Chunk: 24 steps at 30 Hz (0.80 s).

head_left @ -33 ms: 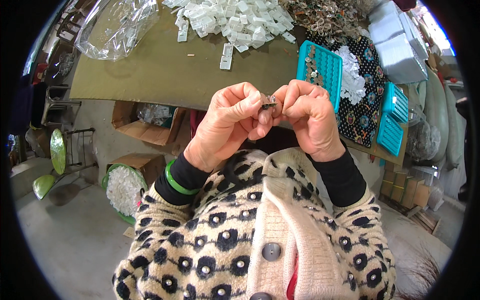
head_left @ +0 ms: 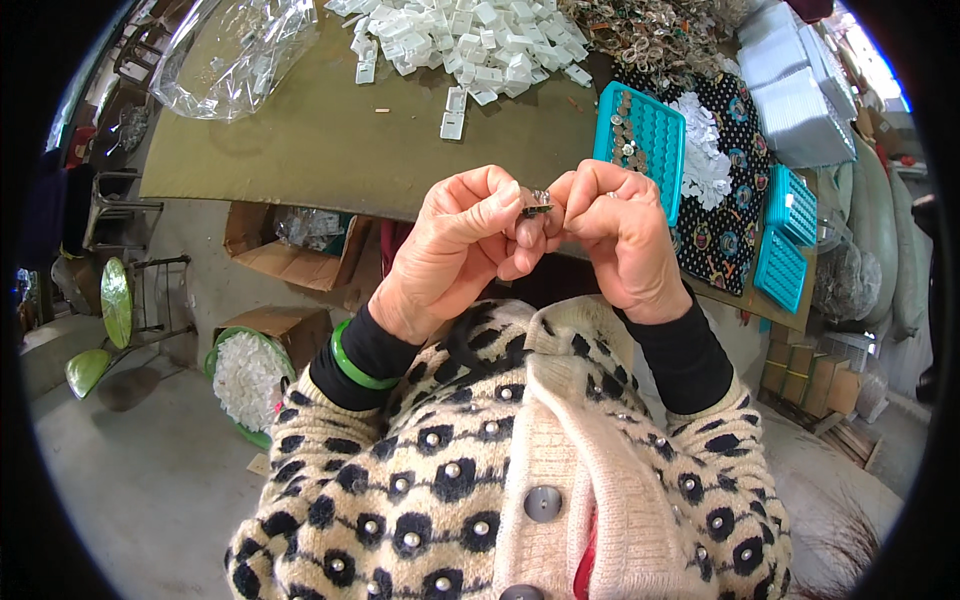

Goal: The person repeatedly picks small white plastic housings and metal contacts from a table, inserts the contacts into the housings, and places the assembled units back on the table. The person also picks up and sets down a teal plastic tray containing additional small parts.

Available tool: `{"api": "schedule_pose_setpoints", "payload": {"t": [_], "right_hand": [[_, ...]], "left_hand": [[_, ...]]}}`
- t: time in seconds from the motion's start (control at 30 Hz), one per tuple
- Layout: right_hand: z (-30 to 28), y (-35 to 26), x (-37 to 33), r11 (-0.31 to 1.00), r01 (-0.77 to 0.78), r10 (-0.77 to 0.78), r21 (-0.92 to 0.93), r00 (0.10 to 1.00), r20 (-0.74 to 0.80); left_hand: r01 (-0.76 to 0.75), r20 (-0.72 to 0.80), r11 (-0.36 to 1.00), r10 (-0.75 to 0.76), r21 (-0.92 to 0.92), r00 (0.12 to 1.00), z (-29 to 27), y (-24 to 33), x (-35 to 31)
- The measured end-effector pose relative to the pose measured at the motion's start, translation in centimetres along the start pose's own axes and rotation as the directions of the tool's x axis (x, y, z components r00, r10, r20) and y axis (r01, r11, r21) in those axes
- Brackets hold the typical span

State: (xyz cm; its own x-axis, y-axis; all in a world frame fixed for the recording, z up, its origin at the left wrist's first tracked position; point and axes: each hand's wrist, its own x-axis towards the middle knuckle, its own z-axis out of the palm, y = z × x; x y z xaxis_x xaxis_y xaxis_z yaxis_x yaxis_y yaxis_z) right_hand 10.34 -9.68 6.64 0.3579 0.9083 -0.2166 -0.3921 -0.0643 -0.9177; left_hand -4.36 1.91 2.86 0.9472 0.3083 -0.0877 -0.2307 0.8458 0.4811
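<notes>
In front of my chest, near the table's front edge, both hands meet. My left hand [head_left: 455, 235] pinches a small dark piece with a shiny metal-looking part [head_left: 537, 211] between thumb and fingers; its exact kind is too small to make out. Right beside it my right hand [head_left: 625, 235] is closed, its thumb and forefinger pressed together at the same piece. What lies inside the right fingers is hidden. Beyond the right hand stands a turquoise tray [head_left: 662, 135] with rows of hollows and several small round metallic pieces along its left side.
White plastic cases [head_left: 480, 45] heap at the table's far side, one open case [head_left: 453, 113] nearer. Clear plastic bag [head_left: 235, 60] lies far left. White flat pieces [head_left: 703, 150] lie on a patterned cloth [head_left: 715, 245]. Smaller turquoise trays [head_left: 780, 270] sit right; a filled green basket [head_left: 212, 365] stands lower left.
</notes>
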Motion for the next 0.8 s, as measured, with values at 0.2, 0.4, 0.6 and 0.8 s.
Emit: {"api": "schedule_pose_setpoints", "payload": {"t": [0.2, 0.4, 0.6, 0.8], "right_hand": [[1.1, 0.2, -0.7, 0.507, 0.527, -0.555, -0.682, 0.805, 0.21], [1.4, 1.0, -0.3, 0.398, 0.648, -0.63, -0.649, 0.708, 0.32], [0.6, 1.7, -0.9, 0.926, 0.293, -0.299, -0.24, 0.954, 0.008], [0.1, 1.7, -0.6, 0.893, 0.292, -0.296, -0.342, 0.954, 0.041]], "left_hand": [[0.047, -0.009, 0.999, -0.047, -0.016, 0.999, -0.4, 0.2, 0.0], [0.109, 0.052, 0.994, -0.11, 0.024, 0.993, -0.6, 0.9, 0.0], [0.061, 0.174, -0.311, 0.673, 0.949, 0.719, -3.1, 3.6, 4.0], [0.105, 0.178, -0.357, 0.674, 0.928, 0.717, -4.8, 3.7, 5.0]]}}
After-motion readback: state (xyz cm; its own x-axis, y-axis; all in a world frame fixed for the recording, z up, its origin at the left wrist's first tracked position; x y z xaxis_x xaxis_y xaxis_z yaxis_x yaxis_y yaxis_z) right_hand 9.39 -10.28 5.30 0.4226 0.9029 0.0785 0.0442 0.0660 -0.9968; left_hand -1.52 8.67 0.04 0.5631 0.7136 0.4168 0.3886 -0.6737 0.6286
